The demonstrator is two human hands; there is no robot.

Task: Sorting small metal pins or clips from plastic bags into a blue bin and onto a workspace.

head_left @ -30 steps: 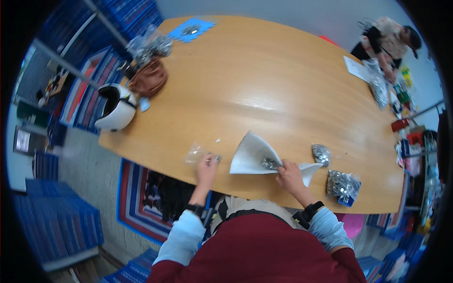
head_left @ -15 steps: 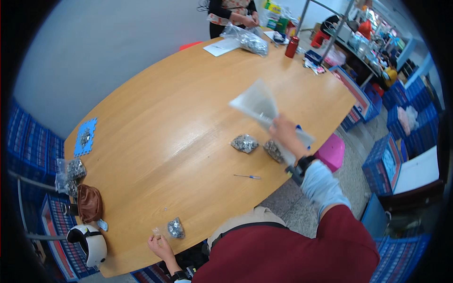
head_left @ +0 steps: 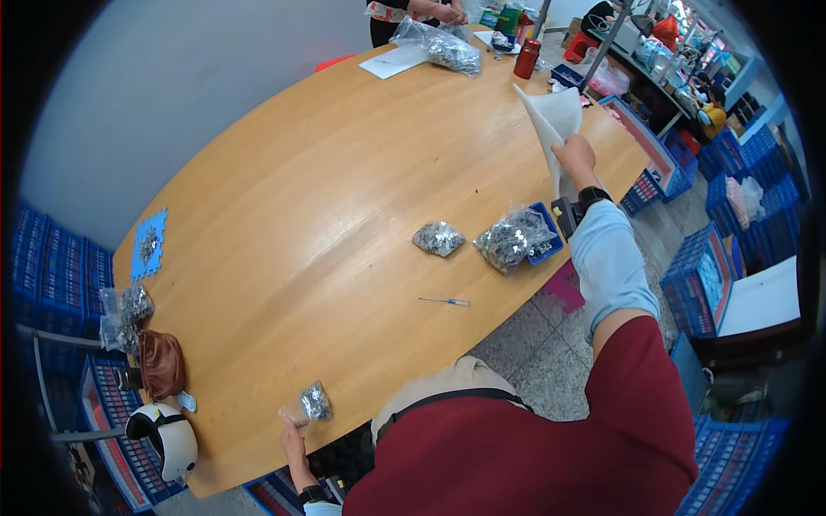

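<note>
Over the right end of the table, my right hand (head_left: 575, 159) grips a floppy white sheet (head_left: 555, 110) that looks like thin foam or paper and hangs curled. At the near edge, my left hand (head_left: 293, 437) has its fingers closed on the loose clear end of a small plastic bag of shiny metal parts (head_left: 316, 401). Two more bags lie near my right arm: a bag of metal pieces (head_left: 439, 239) and a larger, fuller bag (head_left: 508, 243) against a small blue tray (head_left: 544, 235). A thin tool with a blue handle (head_left: 456, 302) rests between the bags and my body.
Along the left are a blue foam mat (head_left: 148, 244) with metal bits, bags (head_left: 129, 314), a brown pouch (head_left: 162, 365) and a white helmet (head_left: 172, 445). A person (head_left: 443, 12) works at the far end beside a large bag (head_left: 447, 53) and red bottle (head_left: 527, 58). Blue crates (head_left: 688, 284) stand right.
My right hand has swung the white sheet away to the far right, uncovering the larger bag and blue tray. My left hand stays by the small bag. The view has shifted slightly.
</note>
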